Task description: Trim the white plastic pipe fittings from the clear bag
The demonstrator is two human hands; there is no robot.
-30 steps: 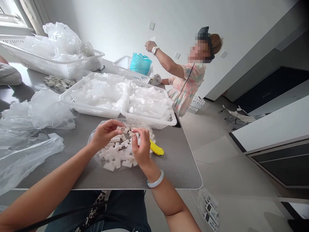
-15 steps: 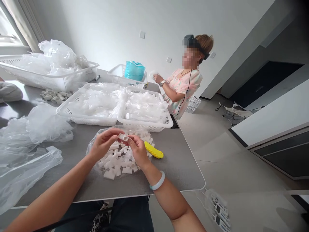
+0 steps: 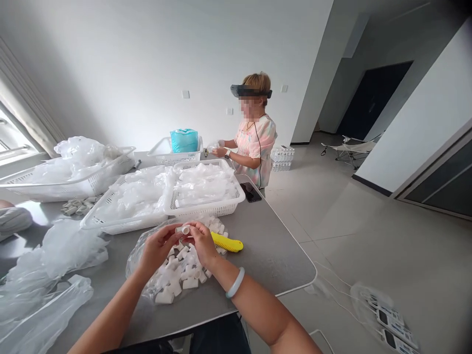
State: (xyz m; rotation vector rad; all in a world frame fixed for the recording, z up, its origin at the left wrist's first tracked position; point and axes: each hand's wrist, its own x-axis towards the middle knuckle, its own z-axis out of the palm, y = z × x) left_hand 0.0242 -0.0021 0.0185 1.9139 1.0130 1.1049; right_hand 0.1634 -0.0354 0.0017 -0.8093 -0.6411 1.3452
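Between my two hands is a small white plastic pipe fitting point(image 3: 185, 229), its round opening facing me. My left hand point(image 3: 157, 248) grips its left end with thumb and fingers. On the other end, the fingers of my right hand point(image 3: 203, 243) are closed. Below my hands several white pipe fittings point(image 3: 191, 283) lie heaped on a clear plastic bag point(image 3: 138, 253). Just right of my right hand rests a yellow-handled tool point(image 3: 229, 243), probably a utility knife; its left end is hidden behind the hand.
White baskets point(image 3: 127, 227) filled with clear plastic bags stand beyond the heap. Loose plastic bags point(image 3: 70, 250) lie to the left, near more fittings point(image 3: 79, 205). A phone point(image 3: 251, 192) lies at the table's point(image 3: 273, 255) right edge. A co-worker point(image 3: 254, 142) stands at the far end.
My head view has tilted up and turned, so the scene sits lower and further left. Both hands still hold the fitting, now turned with its opening more towards me.
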